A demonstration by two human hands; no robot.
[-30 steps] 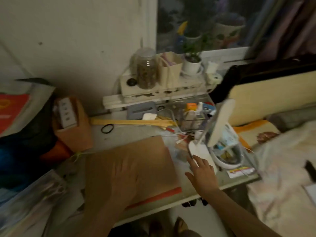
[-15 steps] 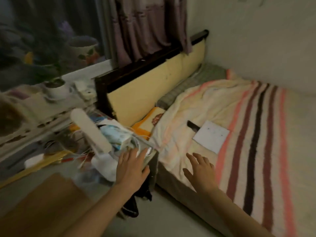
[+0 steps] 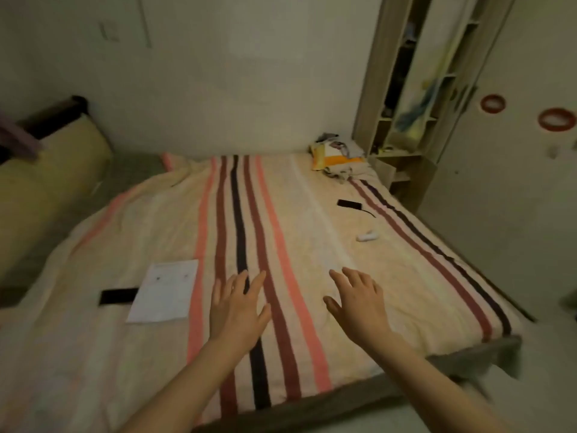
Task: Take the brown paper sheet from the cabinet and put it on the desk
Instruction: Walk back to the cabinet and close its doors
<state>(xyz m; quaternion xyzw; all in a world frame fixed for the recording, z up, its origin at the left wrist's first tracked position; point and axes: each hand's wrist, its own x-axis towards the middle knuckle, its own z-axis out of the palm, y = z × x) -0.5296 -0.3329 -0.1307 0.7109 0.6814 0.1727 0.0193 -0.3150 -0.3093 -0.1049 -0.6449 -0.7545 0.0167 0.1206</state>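
With nothing to carry, I hold my left hand (image 3: pixel 236 310) and right hand (image 3: pixel 359 303) empty, fingers (image 3: pixel 349 278) spread wide above the striped bed (image 3: pixel 296 232).

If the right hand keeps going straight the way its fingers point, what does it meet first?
Probably only the striped blanket. The right hand, open and empty, points up the bed; the white object lies slightly right of that line. Its height above the bed is unclear.
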